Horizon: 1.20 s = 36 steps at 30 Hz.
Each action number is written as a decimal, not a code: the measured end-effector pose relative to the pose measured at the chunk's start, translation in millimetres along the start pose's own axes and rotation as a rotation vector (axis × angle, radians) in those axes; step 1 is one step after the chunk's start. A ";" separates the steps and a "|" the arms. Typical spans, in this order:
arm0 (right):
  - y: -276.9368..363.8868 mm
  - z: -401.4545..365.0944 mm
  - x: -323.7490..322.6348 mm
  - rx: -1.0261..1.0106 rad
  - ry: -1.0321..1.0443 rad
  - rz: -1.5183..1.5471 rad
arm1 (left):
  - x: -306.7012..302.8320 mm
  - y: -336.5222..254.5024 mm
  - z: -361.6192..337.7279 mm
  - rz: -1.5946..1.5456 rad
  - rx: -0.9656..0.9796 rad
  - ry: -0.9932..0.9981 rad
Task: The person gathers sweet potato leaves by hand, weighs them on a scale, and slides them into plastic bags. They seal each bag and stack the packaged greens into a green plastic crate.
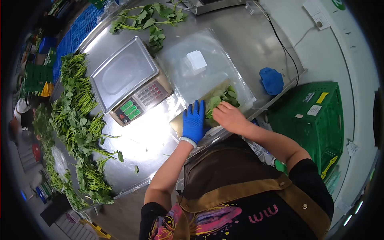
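Observation:
My left hand (193, 121), in a blue glove, lies with its fingers stretched out over a tan sheet or wrapper (176, 123) at the table's front edge. Beside it, my bare right hand (230, 117) has its fingers curled onto a bunch of leafy greens (228, 96). The greens lie partly in that wrapper; their lower part is hidden by my hands. Under and behind them spreads a stack of clear plastic bags (176, 50), with small white labels (196, 60) on top.
A digital scale (124, 76) stands left of the bags. Loose greens (78, 108) line the table's left side, and more greens (146, 18) lie at the back. A crumpled blue glove (271, 81) rests near the right edge, by a green crate (306, 120) and a black cable (282, 46).

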State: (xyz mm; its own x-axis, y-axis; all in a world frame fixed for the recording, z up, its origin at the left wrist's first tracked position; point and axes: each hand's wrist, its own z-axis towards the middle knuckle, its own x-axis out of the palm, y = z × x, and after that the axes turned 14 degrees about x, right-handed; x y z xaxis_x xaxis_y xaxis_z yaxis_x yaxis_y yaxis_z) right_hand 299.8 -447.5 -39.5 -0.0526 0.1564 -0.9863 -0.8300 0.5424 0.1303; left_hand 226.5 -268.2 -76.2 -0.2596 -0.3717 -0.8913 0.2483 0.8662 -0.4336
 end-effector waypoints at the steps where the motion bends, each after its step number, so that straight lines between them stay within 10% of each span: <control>1: -5.6 -2.7 5.1 0.051 -0.033 0.102 | -1.4 -0.5 -0.2 -0.016 -0.006 -0.035; 5: -14.1 -7.2 3.4 0.245 0.240 0.319 | 15.5 -1.6 -3.1 0.035 0.025 -0.121; 8: 7.7 27.5 -38.3 0.040 0.110 0.156 | 36.6 -1.8 -10.1 0.087 0.054 -0.215; 11: 12.3 48.8 -5.6 -0.031 0.276 -0.177 | 58.4 0.8 -16.8 0.087 0.095 -0.294; 15: -25.0 85.0 43.9 -0.002 0.660 0.110 | 24.1 15.9 -31.8 -0.018 0.233 -0.416; 20: -86.9 77.7 -30.4 0.278 0.723 0.196 | 2.2 65.4 -55.7 -0.005 0.268 -0.648; 25: -170.9 -32.1 -95.4 0.774 0.669 0.695 | 36.3 70.0 -9.6 0.027 0.574 0.127; 29: -159.1 -107.9 -117.3 1.096 0.841 1.315 | 69.8 59.5 49.9 0.095 0.463 0.021; 32: -107.2 -179.6 -111.9 1.348 0.806 1.684 | 70.8 13.5 112.0 0.012 -0.025 -0.166; 36: -81.3 -221.6 -94.0 1.480 0.821 1.926 | 74.3 6.5 138.8 -0.229 0.152 -0.371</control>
State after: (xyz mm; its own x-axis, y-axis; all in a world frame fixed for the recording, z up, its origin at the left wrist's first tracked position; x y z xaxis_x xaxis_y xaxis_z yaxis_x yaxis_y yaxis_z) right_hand 249.1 -689.2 20.1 -0.2648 0.8850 0.3831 0.9632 0.2616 0.0614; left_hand 338.4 -336.6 -163.6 0.0213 -0.6664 -0.7453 0.3646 0.6993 -0.6148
